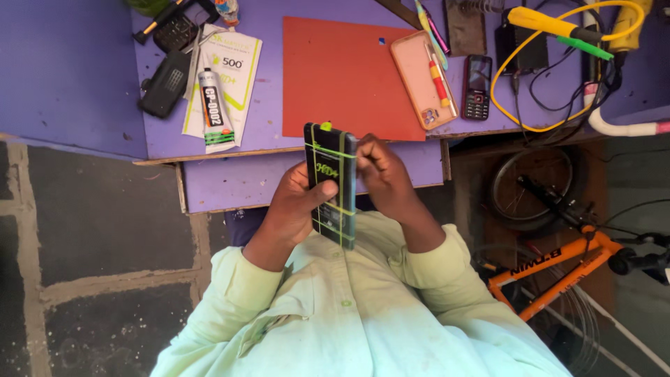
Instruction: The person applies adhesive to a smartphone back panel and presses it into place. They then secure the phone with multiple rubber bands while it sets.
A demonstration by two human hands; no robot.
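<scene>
Both hands hold a black smartphone [330,183] wrapped in yellow-green rubber bands, just below the red mat [342,77] on the purple desk [265,119]. The left hand [296,206] grips it from behind, thumb across the front; the right hand [382,174] pinches its right edge. A glue tube [213,105] lies left of the mat.

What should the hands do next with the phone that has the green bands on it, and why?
Probably keep the left hand steady on the phone while the right hand pulls the green band along the phone's right edge. The bands already cross the phone both ways, the right fingers pinch at that edge, and the phone is held in the air above the lap, so a loose grip might let it slip.
</scene>
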